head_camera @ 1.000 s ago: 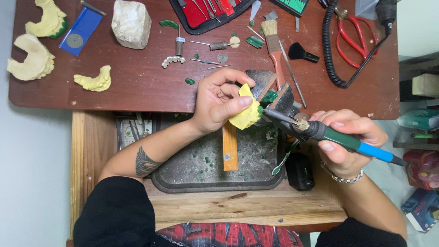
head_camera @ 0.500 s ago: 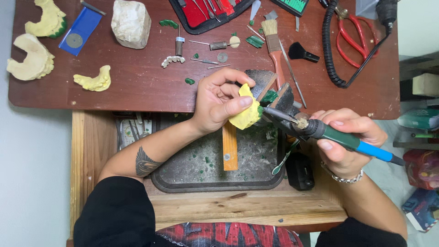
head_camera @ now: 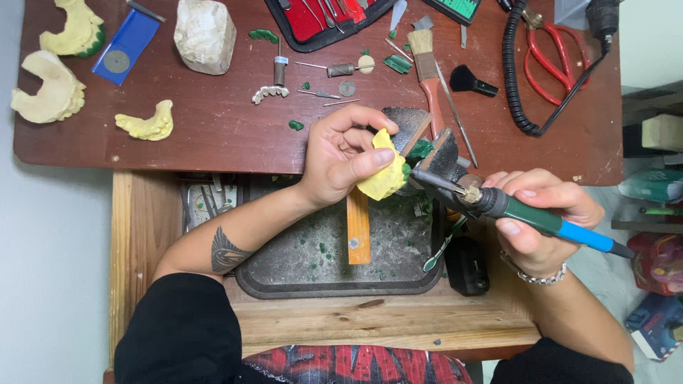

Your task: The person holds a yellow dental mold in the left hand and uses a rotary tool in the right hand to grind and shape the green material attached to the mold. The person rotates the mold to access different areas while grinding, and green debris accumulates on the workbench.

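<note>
Over the dark tray (head_camera: 284, 281) below the bench (head_camera: 213, 135), the left hand (head_camera: 348, 160) has its fingers closed around a yellow dental cast (head_camera: 384, 176). Just beside it, the right hand (head_camera: 541, 220) grips a green and blue handpiece (head_camera: 541, 220), its tip touching the cast.

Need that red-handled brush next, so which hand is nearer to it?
Left. The left hand, holding the yellow cast, sits just beside the brush; the right hand holds the green tool farther below it.
</note>
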